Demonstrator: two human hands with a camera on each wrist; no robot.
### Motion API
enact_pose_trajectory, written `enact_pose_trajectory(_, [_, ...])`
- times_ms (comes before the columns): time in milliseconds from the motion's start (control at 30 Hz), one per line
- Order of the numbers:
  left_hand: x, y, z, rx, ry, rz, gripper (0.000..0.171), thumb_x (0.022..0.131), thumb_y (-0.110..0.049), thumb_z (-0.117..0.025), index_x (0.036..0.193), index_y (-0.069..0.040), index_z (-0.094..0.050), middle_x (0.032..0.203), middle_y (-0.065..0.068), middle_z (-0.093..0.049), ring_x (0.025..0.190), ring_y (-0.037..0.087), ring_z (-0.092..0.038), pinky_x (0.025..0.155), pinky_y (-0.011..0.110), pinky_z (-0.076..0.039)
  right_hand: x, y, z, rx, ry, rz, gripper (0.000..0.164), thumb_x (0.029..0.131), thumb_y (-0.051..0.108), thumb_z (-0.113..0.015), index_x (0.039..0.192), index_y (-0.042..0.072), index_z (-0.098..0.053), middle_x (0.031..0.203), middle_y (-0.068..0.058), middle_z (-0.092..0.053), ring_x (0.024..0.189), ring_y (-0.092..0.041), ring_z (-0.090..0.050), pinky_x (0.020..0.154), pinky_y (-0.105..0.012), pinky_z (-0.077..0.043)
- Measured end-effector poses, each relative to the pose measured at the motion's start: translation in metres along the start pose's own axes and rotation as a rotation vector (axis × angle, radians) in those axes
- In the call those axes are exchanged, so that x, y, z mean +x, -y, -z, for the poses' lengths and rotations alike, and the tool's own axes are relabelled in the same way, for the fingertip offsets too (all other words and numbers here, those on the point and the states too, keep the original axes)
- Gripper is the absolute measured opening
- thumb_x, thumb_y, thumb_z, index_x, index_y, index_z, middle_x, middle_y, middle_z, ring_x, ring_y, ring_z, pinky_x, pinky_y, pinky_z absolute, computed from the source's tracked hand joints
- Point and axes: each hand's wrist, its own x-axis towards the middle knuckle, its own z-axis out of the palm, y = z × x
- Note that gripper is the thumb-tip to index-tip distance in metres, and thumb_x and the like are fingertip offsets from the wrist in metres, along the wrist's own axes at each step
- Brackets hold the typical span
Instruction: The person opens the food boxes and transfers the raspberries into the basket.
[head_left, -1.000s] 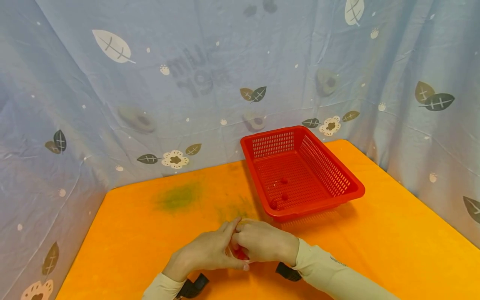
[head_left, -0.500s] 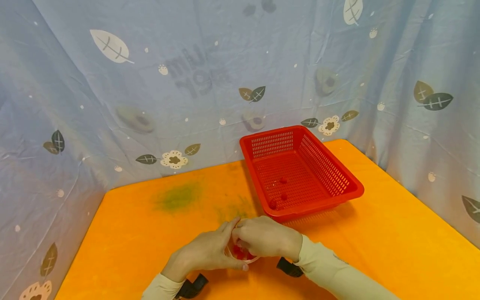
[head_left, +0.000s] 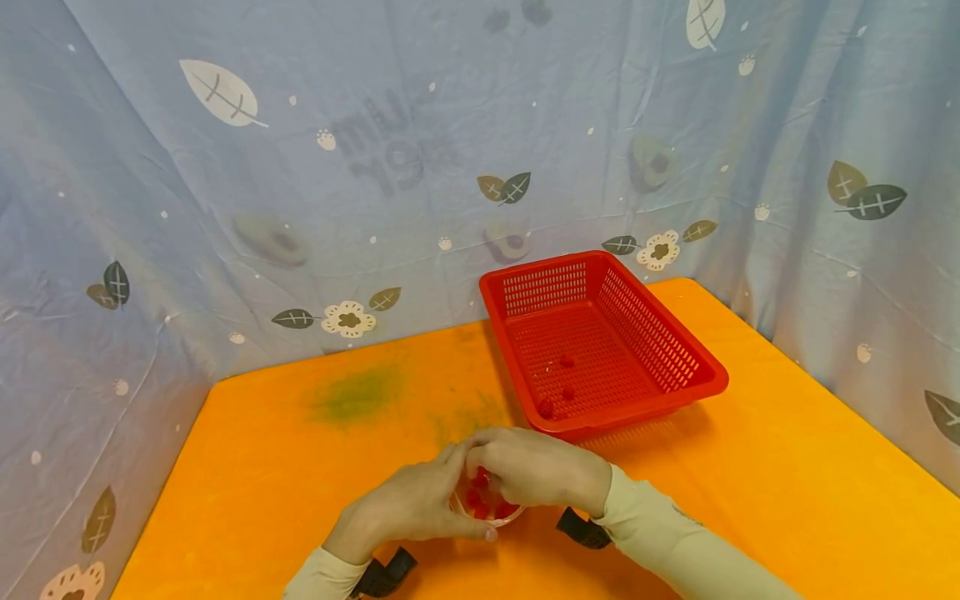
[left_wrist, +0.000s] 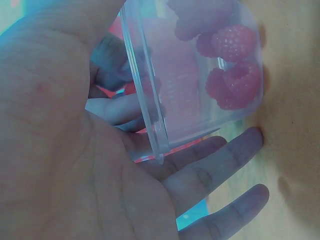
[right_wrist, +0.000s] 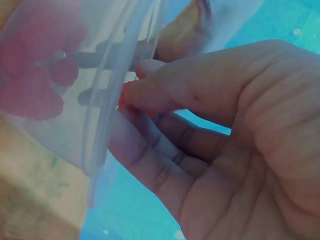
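Observation:
A clear plastic tub [left_wrist: 175,107] stands on the orange cloth with several raspberries [left_wrist: 235,43] in its bottom. My left hand [head_left: 408,504] steadies it from the left, thumb on the near side and fingers around the far side. Over the tub's mouth, my right hand [head_left: 540,469] pinches a red raspberry [right_wrist: 123,95] between thumb and fingertips, right at the rim. Most of that raspberry is hidden by the fingers. Beyond the hands sits a red basket [head_left: 630,414], where a few raspberries [head_left: 546,408] lie toward its near left corner.
An orange cloth [head_left: 270,467] covers the table, with greenish stains [head_left: 360,393] left of the basket. A patterned blue curtain [head_left: 420,250] closes off the back and both sides. Black straps [head_left: 583,529] hang at both wrists.
My right hand has lifted slightly and shifted a little right out of the tub, exposing more raspberries inside. The left hand and basket stay where they were.

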Motion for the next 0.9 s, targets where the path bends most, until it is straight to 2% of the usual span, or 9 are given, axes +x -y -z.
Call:
enact_pose_trajectory(200, [0.000, 0.001, -0.001, 0.017, -0.020, -0.019, 0.106, 0.076, -0.074, -0.073, 0.152, -0.011, -0.034, 0.128, 0.001, -0.062, 0.087, 0.009, -0.065, 0.080, 0.031, -0.056, -0.004, 0.000, 0.006, -0.048, -0.032, -0.037, 0.027, 0.085, 0.001, -0.075, 0.096, 0.025, -0.077, 0.090, 0.008, -0.062, 0.078, -0.004, -0.055, 0.068, -0.017, -0.049])
enact_pose_trajectory(367, [0.000, 0.001, -0.001, 0.012, -0.020, -0.016, 0.107, 0.076, -0.074, -0.073, 0.153, -0.012, -0.033, 0.131, 0.003, -0.062, 0.088, 0.010, -0.066, 0.081, 0.032, -0.056, -0.006, 0.000, 0.009, -0.115, -0.062, -0.040, 0.028, 0.086, 0.003, -0.075, 0.102, 0.026, -0.077, 0.087, 0.009, -0.059, 0.080, -0.006, -0.053, 0.065, -0.018, -0.047])
enact_pose_trajectory(533, [0.000, 0.000, -0.001, 0.018, -0.018, -0.011, 0.114, 0.076, -0.075, -0.072, 0.159, -0.012, -0.025, 0.135, 0.004, -0.059, 0.090, 0.013, -0.067, 0.082, 0.032, -0.056, -0.009, -0.001, 0.013, -0.085, -0.077, -0.068, 0.026, 0.090, 0.006, -0.072, 0.110, 0.022, -0.073, 0.093, 0.008, -0.063, 0.087, -0.008, -0.055, 0.068, -0.019, -0.050])
enact_pose_trajectory(767, [0.000, 0.001, 0.000, 0.024, -0.009, -0.018, 0.117, 0.077, -0.074, -0.072, 0.163, -0.013, -0.020, 0.136, 0.003, -0.056, 0.083, 0.009, -0.063, 0.081, 0.030, -0.056, -0.007, -0.002, 0.016, -0.064, -0.125, -0.069, 0.014, 0.091, 0.018, -0.076, 0.101, 0.021, -0.067, 0.098, 0.007, -0.065, 0.091, -0.009, -0.059, 0.083, -0.026, -0.057])
enact_pose_trajectory(900, [0.000, 0.000, 0.000, 0.044, -0.003, -0.017, 0.119, 0.077, -0.076, -0.070, 0.164, -0.014, -0.016, 0.143, 0.004, -0.053, 0.091, 0.012, -0.066, 0.085, 0.033, -0.057, -0.008, -0.002, 0.017, -0.058, -0.149, -0.052, 0.013, 0.091, 0.018, -0.076, 0.102, 0.022, -0.069, 0.099, 0.008, -0.064, 0.091, -0.010, -0.057, 0.077, -0.023, -0.056])
